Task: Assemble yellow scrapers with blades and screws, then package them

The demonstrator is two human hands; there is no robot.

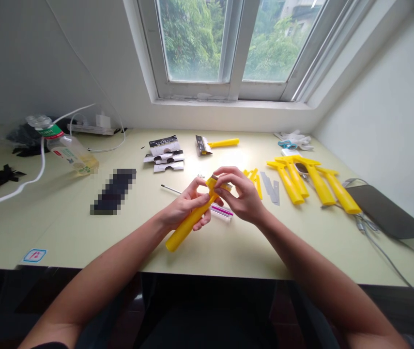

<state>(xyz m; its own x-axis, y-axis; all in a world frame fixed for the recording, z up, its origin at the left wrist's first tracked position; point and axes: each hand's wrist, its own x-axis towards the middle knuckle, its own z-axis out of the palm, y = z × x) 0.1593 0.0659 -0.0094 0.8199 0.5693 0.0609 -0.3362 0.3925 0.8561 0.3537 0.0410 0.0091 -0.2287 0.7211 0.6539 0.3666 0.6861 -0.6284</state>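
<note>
Wide and pale, a counter (250, 257) stretches below a window (192, 43); on its right side lies a dark flat board (388, 211), near four yellow handles (319, 182), and on its left is a bottle (70, 152). Above the middle of it, a yellow scraper (188, 225) is held slantwise, with its head up. The left hand (183, 206) has its grip closed around the upper shaft; the right hand (245, 194) pinches the head, beside a thin metal strip (214, 177). This strip could slip if the pinch is uneven and, if its edge is sharp, cut a fingertip. Should the left grip loosen, the scraper might turn. Tiny metal bits (201, 176) lie just behind; a careless knuckle may scatter them.
</note>
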